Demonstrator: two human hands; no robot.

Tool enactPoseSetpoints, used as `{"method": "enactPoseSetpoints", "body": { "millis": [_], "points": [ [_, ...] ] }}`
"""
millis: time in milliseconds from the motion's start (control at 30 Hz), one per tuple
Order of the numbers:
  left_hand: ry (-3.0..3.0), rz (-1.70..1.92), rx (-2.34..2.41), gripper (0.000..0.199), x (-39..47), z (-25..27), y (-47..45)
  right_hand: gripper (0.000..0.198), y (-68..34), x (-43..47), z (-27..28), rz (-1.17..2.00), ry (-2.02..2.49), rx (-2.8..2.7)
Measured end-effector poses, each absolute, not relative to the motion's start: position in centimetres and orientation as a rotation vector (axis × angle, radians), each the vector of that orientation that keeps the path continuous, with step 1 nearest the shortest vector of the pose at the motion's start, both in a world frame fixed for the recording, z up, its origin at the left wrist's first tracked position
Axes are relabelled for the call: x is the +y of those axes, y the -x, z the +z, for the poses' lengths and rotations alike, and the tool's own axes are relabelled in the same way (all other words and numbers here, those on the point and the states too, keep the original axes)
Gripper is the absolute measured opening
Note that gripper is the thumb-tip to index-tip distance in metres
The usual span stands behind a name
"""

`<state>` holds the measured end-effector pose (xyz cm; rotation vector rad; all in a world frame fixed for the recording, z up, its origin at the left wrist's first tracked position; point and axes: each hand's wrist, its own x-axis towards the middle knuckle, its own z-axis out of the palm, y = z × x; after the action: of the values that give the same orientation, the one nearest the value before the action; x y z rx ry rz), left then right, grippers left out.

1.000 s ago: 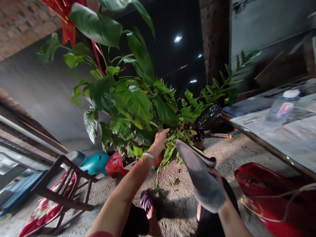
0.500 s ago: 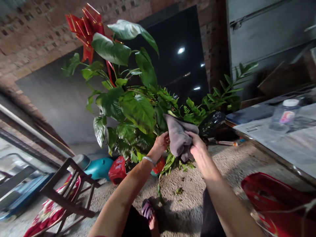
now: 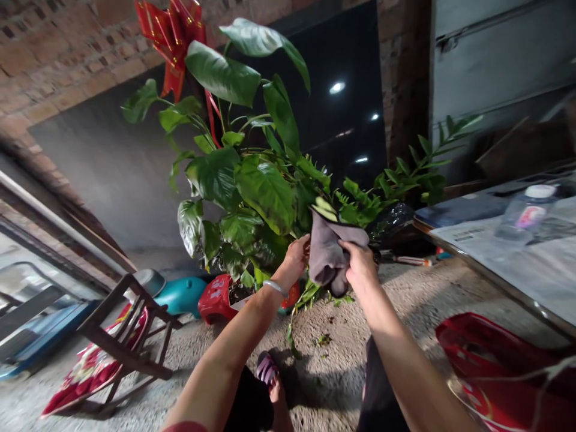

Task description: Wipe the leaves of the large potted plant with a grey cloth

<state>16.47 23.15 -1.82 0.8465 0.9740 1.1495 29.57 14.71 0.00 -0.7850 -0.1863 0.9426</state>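
A crumpled grey cloth [image 3: 330, 252] with a dark edge is bunched in front of the potted plant [image 3: 265, 186]. My right hand [image 3: 360, 261] is closed around its right side. At the cloth's left edge is my left hand [image 3: 297, 257], fingers curled, with the tips hidden, so what they grip does not show. A yellow-green leaf [image 3: 324, 209] sticks out just above the cloth. Large glossy leaves rise to the left of both hands, with a red ribbon bow [image 3: 175, 45] at the top.
To the right, a table [image 3: 486, 249] bears a clear plastic bottle [image 3: 526, 213]. Below it stands a red container [image 3: 486, 360]. A wooden chair [image 3: 130, 348], a teal object [image 3: 182, 295] and a red pot [image 3: 219, 299] are at left. Leaf scraps [image 3: 324, 340] lie on the rough floor.
The view has shifted slightly, so the plant sits farther right and higher. More of the yellow-green leaf shows above the cloth. Both hands keep their places at the cloth.
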Motion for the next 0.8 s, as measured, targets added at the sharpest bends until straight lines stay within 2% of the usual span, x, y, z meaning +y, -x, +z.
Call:
{"method": "enactPoseSetpoints", "body": {
  "millis": [167, 267, 333, 467, 633, 800],
  "points": [
    [-0.852, 1.083, 1.131, 0.043, 15.8, -4.5, -12.9, 0.037, -29.8, 9.1, -8.0, 0.756, 1.074, -0.212],
    [-0.943, 1.023, 0.878, 0.067, 10.8, -5.5, -11.3, 0.033, -29.4, 5.9, -7.2, 0.575, 1.170, -0.784],
    [-0.931, 0.992, 0.703, 0.072, 8.5, -5.7, -10.6, 0.038, -28.2, 4.3, -4.9, 0.449, 1.147, -1.223],
    [-0.710, 1.146, 0.545, 0.066, 5.7, -5.9, -9.4, 0.060, -24.5, 1.5, -1.4, 0.397, 1.033, -1.647],
    [-0.529, 1.320, 0.533, 0.055, 2.1, -5.6, -8.2, 0.074, -20.6, -1.0, -1.9, 0.310, 1.111, -1.753],
    [-0.506, 1.357, 0.559, 0.045, -0.6, -4.4, -7.2, 0.048, -17.9, -2.0, -4.2, 0.127, 1.178, -1.654]
  ]
}}
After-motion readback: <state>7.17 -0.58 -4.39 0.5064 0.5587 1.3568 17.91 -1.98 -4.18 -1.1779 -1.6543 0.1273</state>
